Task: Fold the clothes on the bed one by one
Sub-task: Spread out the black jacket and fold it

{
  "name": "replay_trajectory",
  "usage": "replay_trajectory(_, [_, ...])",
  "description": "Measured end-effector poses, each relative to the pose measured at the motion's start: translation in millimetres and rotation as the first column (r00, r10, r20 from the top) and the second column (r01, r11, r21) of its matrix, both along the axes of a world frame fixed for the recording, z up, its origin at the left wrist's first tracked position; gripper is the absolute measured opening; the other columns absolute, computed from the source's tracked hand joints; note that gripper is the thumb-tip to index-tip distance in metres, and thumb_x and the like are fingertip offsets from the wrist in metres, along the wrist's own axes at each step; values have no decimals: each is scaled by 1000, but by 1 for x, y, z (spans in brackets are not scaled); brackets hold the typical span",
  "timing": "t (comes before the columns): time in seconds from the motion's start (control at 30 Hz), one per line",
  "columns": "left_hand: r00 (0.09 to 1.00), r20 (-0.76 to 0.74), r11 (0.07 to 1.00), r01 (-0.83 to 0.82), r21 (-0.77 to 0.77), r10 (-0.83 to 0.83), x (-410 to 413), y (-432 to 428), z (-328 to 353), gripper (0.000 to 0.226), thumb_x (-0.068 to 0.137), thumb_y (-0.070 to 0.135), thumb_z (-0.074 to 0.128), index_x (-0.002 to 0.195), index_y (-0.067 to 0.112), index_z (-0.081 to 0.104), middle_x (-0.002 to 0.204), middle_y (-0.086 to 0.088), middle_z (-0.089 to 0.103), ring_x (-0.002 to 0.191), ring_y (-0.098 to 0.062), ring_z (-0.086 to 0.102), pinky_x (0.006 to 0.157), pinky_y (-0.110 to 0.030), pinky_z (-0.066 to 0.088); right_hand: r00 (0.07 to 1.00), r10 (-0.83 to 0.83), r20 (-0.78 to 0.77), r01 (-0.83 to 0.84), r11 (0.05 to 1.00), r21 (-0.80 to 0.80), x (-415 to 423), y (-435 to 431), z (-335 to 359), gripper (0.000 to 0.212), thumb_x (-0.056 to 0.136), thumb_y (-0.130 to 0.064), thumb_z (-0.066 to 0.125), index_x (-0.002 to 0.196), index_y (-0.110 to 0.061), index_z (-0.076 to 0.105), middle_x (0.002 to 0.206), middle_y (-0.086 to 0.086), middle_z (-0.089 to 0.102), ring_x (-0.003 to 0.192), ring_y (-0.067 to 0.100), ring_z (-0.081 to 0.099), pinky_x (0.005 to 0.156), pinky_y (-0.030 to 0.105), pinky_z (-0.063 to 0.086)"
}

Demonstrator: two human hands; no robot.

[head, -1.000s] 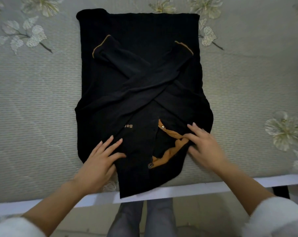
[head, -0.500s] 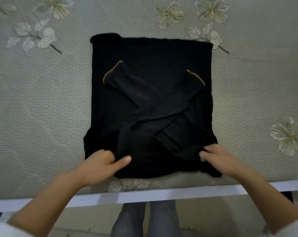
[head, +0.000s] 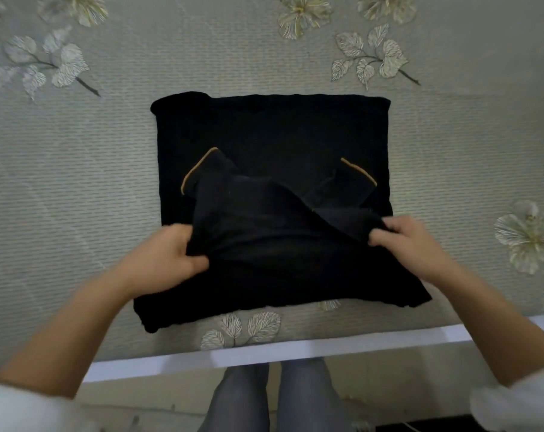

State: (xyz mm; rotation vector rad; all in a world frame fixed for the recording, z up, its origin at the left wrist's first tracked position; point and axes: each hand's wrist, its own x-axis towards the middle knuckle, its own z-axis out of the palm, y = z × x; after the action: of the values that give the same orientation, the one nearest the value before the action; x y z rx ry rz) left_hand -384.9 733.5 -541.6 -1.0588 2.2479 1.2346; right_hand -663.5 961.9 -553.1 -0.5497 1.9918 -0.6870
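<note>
My left hand point(head: 167, 260) and right hand point(head: 411, 244) grip the black garment's point(head: 273, 126) folded layer, hiding its crossed sleeves beneath.

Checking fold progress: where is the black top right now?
Centre of the head view, on the floral bedspread near the bed's edge: the black top.

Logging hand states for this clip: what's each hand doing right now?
Left hand: closed, gripping the black garment at its near fold's left side.
Right hand: closed, gripping the same fold's right side.
</note>
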Motion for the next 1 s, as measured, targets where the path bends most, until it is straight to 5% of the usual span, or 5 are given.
replay_trajectory(0.23, [961,-204,975,-159,154,188,-42,-54,1,37,89,-3,52,86,32,63,83,23,70,79,7,65,60,-2,44,980,-198,27,200,968,-151,-40,-68,-6,30,65,-24,60,65,4,51,65,8,48,64,18,48,61,31,35])
replay_trajectory(0.43, [927,-194,939,-286,191,322,-76,-108,-9,36,87,3,58,75,35,70,75,12,73,68,-4,69,58,-19,50,965,-263,-6,256,942,-216,-81,-125,-19,23,67,-26,64,70,-4,60,67,4,52,64,13,50,59,28,36])
replay_trajectory(0.63, [903,-114,895,-426,-129,414,-99,-117,-45,13,84,28,61,96,32,65,82,10,69,75,-13,66,65,-26,46,904,-332,-271,289,939,-185,-88,-140,-56,50,81,-34,73,123,-15,53,104,-3,57,83,3,54,75,17,42])
replay_trajectory(0.77, [795,-188,739,-606,-293,577,-78,-85,-65,59,82,39,66,134,19,45,121,-4,57,110,-21,54,94,-39,45,902,-300,-309,278,954,-114,-70,-105,-67,58,80,-36,73,129,-16,48,118,-5,51,104,8,50,89,24,39])
replay_trajectory(1.0, [674,-127,603,-717,-351,728,-39,-11,-73,70,87,42,62,142,11,34,134,-19,44,128,-30,33,107,-43,28,825,-312,-472,359,933,10,-36,-47,-69,58,82,-45,68,125,-11,49,120,0,44,117,22,45,103,44,40])
